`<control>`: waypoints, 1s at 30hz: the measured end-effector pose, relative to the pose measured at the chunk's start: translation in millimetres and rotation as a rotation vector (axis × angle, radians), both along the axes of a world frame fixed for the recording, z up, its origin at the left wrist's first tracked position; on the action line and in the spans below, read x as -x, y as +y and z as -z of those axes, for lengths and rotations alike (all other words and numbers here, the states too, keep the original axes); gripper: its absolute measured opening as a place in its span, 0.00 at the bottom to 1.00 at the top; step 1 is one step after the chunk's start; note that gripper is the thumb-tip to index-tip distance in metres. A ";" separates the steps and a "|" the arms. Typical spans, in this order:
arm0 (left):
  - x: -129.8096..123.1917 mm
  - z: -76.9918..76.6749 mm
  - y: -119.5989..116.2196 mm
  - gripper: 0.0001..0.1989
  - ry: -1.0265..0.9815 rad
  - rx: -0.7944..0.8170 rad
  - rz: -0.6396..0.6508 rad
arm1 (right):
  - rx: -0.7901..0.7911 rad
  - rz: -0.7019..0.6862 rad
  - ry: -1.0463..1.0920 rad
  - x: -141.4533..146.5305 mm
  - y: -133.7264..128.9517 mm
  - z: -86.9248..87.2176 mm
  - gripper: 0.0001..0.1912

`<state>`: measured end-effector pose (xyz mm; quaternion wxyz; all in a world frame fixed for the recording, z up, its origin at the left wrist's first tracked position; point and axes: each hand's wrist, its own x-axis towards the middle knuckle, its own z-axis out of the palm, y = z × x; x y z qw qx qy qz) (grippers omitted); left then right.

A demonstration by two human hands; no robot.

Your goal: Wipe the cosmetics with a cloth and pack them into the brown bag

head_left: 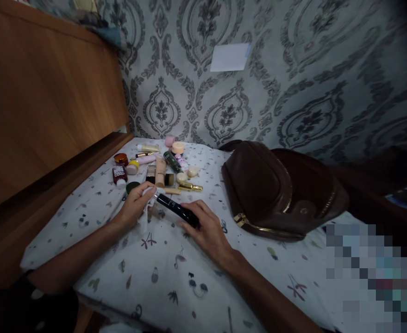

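Note:
My right hand (pixel 208 229) is wrapped round the lower end of a glossy black cosmetic tube (pixel 173 206), which it holds tilted above the bedsheet. My left hand (pixel 137 201) pinches a thin white wipe (pixel 143 221) at the tube's silvery far end; the wipe hangs below the fingers. Just beyond the hands lie a beige tube (pixel 160 172), a gold-coloured slim tube (pixel 190 187), a dark green tube (pixel 172 161) and a dark red bottle with a white cap (pixel 119 175). Small lettering on the black tube is too blurred to read.
A brown leather bag (pixel 279 189) with gold zips stands on the right of the patterned sheet (pixel 154 277). Several more cosmetics, among them a peach-lidded jar (pixel 178 148), lie near the wall. A wooden cabinet (pixel 50 83) borders the left. The lower right corner is pixelated.

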<state>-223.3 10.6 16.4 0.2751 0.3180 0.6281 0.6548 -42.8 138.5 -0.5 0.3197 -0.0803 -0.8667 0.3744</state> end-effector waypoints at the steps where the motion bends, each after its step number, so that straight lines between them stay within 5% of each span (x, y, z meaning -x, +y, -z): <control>1: -0.1 0.5 -0.1 0.23 -0.010 -0.003 -0.001 | -0.024 0.007 -0.003 -0.8 -1.3 -0.8 0.15; 6: 1.2 2.0 -2.0 0.22 -0.033 -0.023 0.039 | 0.123 -0.002 -0.068 -0.6 -6.9 -7.1 0.12; 14: 4.8 -5.3 -5.0 0.22 -0.043 -0.037 0.157 | 1.092 -0.234 -0.218 6.8 -14.0 -3.5 0.26; 17: 3.8 -7.6 -5.5 0.23 -0.091 -0.031 0.216 | 1.287 -0.267 -0.204 8.0 -13.7 -3.3 0.25; 21: 1.5 -6.1 -2.4 0.24 -0.123 0.003 0.184 | 1.295 -0.258 -0.216 8.9 -13.4 -2.7 0.27; 30: -19.7 -1.4 13.3 0.26 -0.139 -0.072 -0.064 | 0.885 -0.235 -0.171 8.9 -18.9 -0.3 0.22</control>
